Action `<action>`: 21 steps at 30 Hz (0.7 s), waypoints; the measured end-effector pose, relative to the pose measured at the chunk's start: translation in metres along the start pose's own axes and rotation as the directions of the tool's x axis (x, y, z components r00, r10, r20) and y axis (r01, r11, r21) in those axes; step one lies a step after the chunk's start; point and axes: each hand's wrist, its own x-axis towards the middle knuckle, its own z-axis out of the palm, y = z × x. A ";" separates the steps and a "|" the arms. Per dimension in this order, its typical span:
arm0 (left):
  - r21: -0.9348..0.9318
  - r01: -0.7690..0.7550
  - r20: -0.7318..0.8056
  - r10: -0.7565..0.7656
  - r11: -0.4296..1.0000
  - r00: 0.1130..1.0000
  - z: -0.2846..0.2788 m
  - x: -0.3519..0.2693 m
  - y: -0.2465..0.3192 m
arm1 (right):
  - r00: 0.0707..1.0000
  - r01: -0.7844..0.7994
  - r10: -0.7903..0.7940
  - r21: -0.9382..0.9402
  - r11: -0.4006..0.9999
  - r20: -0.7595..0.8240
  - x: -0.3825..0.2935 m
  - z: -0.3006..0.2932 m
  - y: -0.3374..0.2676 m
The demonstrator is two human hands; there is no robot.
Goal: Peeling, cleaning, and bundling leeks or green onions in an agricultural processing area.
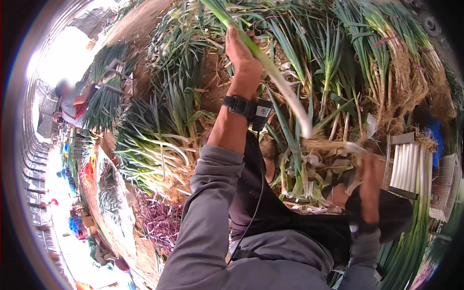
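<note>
My left hand [241, 52] is closed around the green upper stalk of a long green onion [281, 81]. The onion slants down to the right, its white base pointing towards my right hand. Pale brown roots [322, 144] trail sideways from the base. My right hand [370, 170] is motion-blurred, off to the right of the base. A small whitish thing [354, 147] shows at its fingertips, too blurred to name, and I cannot tell whether the hand grips it. Below the onion lie stripped pale leaves and skins [315, 170].
Unpeeled onions with roots [395, 72] lie at the upper right, more [156, 156] at the left. Clean white onions [406, 166] rest in a metal frame [402, 138] beside my knee. A white plastic crate [444, 188] stands beyond. Another person [74, 105] is at the far left.
</note>
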 end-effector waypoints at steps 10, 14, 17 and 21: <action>0.055 0.041 0.371 -0.059 0.998 0.927 0.010 -0.026 0.006 | 0.899 0.199 -0.242 0.153 0.968 0.365 0.043 0.108 -0.025; 0.086 0.073 0.391 -0.101 0.994 0.915 0.013 -0.039 0.007 | 0.910 0.281 -0.373 0.394 0.875 0.179 0.111 0.121 -0.123; 0.292 0.137 0.289 -0.224 0.946 0.931 0.010 -0.056 0.005 | 0.911 0.324 -0.406 0.489 0.810 0.069 0.131 0.137 -0.163; 0.092 0.251 0.284 -0.267 0.964 0.921 0.039 -0.076 -0.028 | 0.964 0.095 -0.222 0.594 0.799 0.145 0.166 0.131 -0.156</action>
